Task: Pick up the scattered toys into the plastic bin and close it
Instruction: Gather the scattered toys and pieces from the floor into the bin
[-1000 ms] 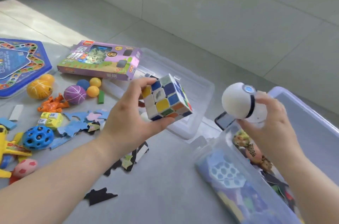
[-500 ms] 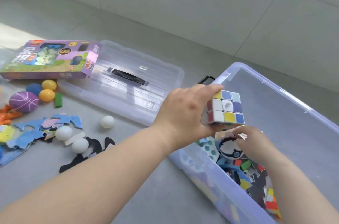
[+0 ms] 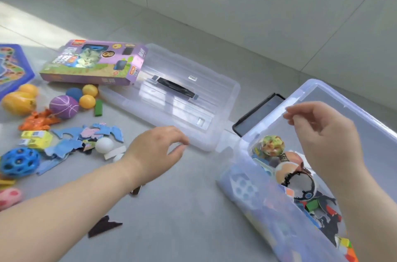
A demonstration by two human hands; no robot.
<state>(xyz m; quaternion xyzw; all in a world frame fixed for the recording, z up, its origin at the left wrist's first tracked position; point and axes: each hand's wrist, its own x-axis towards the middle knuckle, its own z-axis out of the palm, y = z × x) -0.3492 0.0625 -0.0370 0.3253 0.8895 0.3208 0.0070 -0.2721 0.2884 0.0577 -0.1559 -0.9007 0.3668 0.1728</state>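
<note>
1. A grey tiled floor (image 3: 193, 218) carries everything; sunlight falls across its far left.
2. At the right stands the clear plastic bin (image 3: 305, 87); its clear lid (image 3: 214, 90) lies flat just to the left, black handle up; a black flat device (image 3: 257, 113) lies between them.
3. A purple game box (image 3: 92, 62) lies beyond the toys, its right end overlapping the lid's corner; a blue board (image 3: 12, 68) sits at the left edge.
4. Scattered at the left: a yellow egg-shaped toy (image 3: 18, 100); a purple ball (image 3: 64, 107); a green block (image 3: 98, 107); an orange figure (image 3: 38, 121); blue foam puzzle pieces (image 3: 66, 145); a white ball (image 3: 104, 144); a blue holed ball (image 3: 19, 161); a pink ball (image 3: 9, 197).
5. A dark puzzle piece (image 3: 103, 226) lies alone in the foreground.
</note>
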